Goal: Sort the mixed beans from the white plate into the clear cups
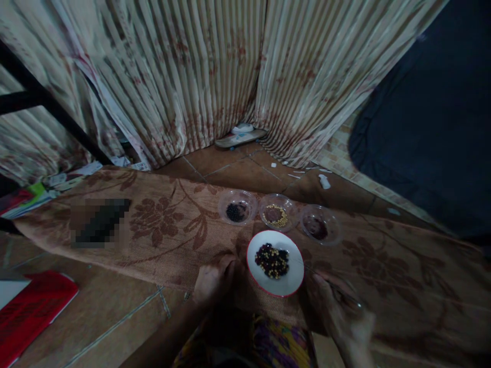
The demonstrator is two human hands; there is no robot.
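1. Left hand [214,280] rests curled by the near edge of the table [171,260], just left of the white bowl [295,268]; its fingers are folded in, and whether they hide anything cannot be told.
2. Right hand [341,312], right of the bowl, is closed around a slim shiny tool [358,305], perhaps tweezers; dimness and blur hide its exact form and whether its tip holds anything.
3. Mixed beans [272,261], black, yellow and dark red, lie heaped in the bowl. Beyond it stand three clear cups in a close row: the left cup [221,208] with black beans, the middle cup [293,207] with yellow, the right cup [334,229] with dark red.
4. Black and dark red look nearly alike in this poor light, so they could easily be confused.
5. Smooth beans may slip from a narrow tip and roll off onto the floor.
6. Thin-walled cups look light; a careless knuckle could tip one, and its neighbour too.
7. A wrist catching the red rim could spill the bowl.
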